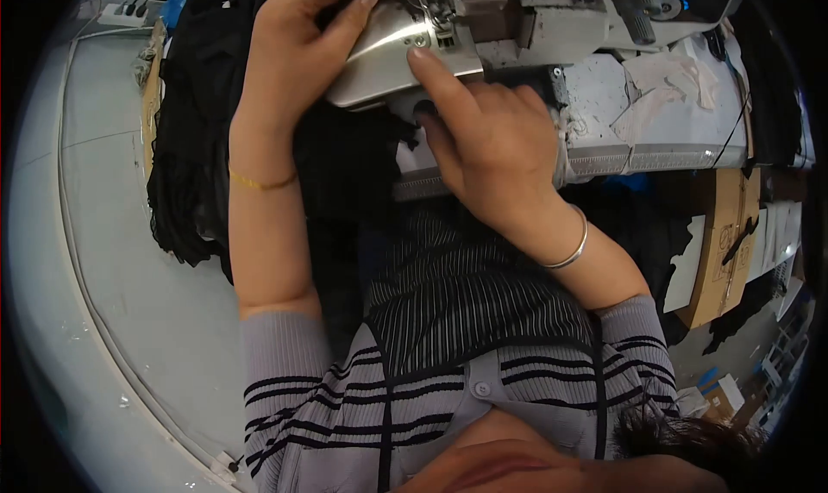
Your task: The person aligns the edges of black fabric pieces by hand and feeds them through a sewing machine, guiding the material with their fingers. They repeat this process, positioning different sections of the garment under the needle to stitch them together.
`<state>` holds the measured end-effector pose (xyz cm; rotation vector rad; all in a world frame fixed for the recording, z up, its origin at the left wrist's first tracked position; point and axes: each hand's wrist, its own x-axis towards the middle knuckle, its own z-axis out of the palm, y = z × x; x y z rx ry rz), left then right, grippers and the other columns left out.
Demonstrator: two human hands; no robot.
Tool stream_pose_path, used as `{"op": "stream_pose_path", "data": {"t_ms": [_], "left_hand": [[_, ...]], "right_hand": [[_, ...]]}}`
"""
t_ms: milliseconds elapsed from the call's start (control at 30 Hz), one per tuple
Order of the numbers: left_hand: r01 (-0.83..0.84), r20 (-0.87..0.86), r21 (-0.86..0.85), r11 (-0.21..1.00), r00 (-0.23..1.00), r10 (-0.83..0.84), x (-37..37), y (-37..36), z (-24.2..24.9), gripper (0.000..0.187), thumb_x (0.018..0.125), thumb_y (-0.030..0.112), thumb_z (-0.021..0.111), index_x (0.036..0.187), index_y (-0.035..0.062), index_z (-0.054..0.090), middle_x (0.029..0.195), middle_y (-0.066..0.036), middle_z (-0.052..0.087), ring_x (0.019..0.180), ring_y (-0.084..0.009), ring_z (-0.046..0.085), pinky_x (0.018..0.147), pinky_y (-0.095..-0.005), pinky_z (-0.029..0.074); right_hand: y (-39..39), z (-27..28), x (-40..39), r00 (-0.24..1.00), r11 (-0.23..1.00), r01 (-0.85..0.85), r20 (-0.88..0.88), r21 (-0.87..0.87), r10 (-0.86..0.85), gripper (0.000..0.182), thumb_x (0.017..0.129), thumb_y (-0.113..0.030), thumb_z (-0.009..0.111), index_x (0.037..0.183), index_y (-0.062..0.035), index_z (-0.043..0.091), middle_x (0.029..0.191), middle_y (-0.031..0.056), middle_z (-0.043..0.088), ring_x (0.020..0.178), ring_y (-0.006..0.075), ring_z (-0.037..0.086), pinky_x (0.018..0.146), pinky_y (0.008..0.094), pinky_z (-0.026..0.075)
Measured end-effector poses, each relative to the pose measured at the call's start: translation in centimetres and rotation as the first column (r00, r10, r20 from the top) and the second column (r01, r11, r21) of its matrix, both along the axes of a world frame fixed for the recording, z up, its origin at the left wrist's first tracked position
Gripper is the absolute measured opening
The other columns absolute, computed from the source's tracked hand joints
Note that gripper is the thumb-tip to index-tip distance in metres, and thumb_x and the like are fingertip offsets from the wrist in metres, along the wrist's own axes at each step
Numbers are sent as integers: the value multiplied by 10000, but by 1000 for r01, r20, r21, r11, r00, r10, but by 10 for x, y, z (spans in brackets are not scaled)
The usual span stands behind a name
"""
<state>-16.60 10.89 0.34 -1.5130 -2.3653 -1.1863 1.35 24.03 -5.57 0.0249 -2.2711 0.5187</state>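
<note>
A sewing machine's shiny metal plate [379,69] lies under the needle and presser foot [438,29]. My left hand [297,40] rests at the plate's left side, thumb stretched along it; its other fingers are partly cut off by the top edge. Reaching in from the right, my right hand [496,139] lays its index fingertip on the plate just in front of the presser foot. Its thumb is apart, lower down, close to a ragged edge of black cloth [358,144]. The right hand's remaining fingers are bent. I make out nothing held in either hand.
More black cloth [194,157] hangs at the left. Pale scraps [664,87] lie on the white machine table with a ruler strip [681,158] along its front edge. A cardboard box [723,247] stands at the right. A power strip [123,14] is at upper left.
</note>
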Motion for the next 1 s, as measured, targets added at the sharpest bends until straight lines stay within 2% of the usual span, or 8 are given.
{"op": "stream_pose_path", "data": {"t_ms": [267, 400, 467, 567, 633, 700, 800, 1000], "left_hand": [[-147, -326, 343, 928, 908, 265, -6, -28, -5, 157, 904, -46, 672, 1054, -10, 704, 924, -129, 732, 852, -232, 711, 771, -283, 537], [446, -149, 74, 892, 889, -432, 146, -62, 2, 194, 834, 54, 715, 1018, 103, 751, 1033, -59, 763, 931, -207, 739, 786, -304, 581], [387, -269, 155, 909, 902, -338, 150, -58, 25, 326, 846, 366, 750, 1061, 121, 740, 1105, -34, 747, 1048, -240, 721, 961, -390, 542], [377, -146, 18, 926, 917, -371, 93, -69, 29, 474, 817, 549, 733, 997, 111, 716, 956, -41, 710, 941, -288, 703, 961, -430, 521], [414, -80, -274, 868, 890, -450, 75, -103, 30, 478, 811, 540, 763, 821, 76, 647, 664, -91, 579, 652, -321, 618, 664, -396, 510], [300, -27, -323, 898, 945, -326, 72, -148, 40, 407, 802, 427, 808, 739, 82, 602, 637, -83, 541, 609, -295, 581, 529, -376, 432], [218, 37, -323, 921, 975, -218, 100, -182, 44, 315, 794, 308, 835, 846, 60, 647, 735, -63, 596, 664, -256, 625, 598, -348, 487], [324, -225, 265, 908, 937, -268, 131, -96, 11, 692, 802, 311, 839, 1374, 38, 563, 1284, -133, 640, 1228, -315, 587, 1044, -403, 477]], "right_hand": [[-7, 5, 34, 895, 631, -206, 116, -748, 430, 552, 902, -199, 751, 1392, -39, 551, 904, 50, 674, 781, 139, 631, 755, 284, 480], [-2, 17, 13, 606, -261, 111, -143, -959, 782, 571, 1011, -285, 649, 1461, -3, 438, 1229, 75, 644, 1050, 137, 616, 922, 299, 504], [-39, 41, 2, 535, -131, -29, -126, -991, 835, 455, 994, -195, 649, 1388, -11, 516, 1223, 92, 659, 1075, 175, 635, 917, 324, 512], [-34, 87, 41, 344, 642, -466, 543, -609, 766, 258, 920, -129, 683, 1130, 17, 646, 866, 222, 666, 822, 333, 699, 739, 367, 534], [12, 120, 63, -21, 384, -606, 497, -696, 867, 167, 939, -128, 657, 1034, 10, 657, 710, 206, 628, 654, 388, 658, 620, 422, 503], [79, 108, 122, 302, 253, -429, 126, -867, 945, 284, 935, -210, 635, 1074, 37, 650, 851, 182, 675, 760, 367, 667, 693, 405, 515], [113, 68, 203, 850, -326, -243, -363, -914, 383, 532, 902, -349, 619, 1217, 80, 613, 1225, 189, 690, 1162, 314, 673, 972, 345, 550], [157, 170, 220, 791, 721, -494, 94, -485, 605, 614, 975, -400, 564, 1380, 60, 516, 1368, 202, 602, 1285, 291, 589, 1058, 363, 506]]}}
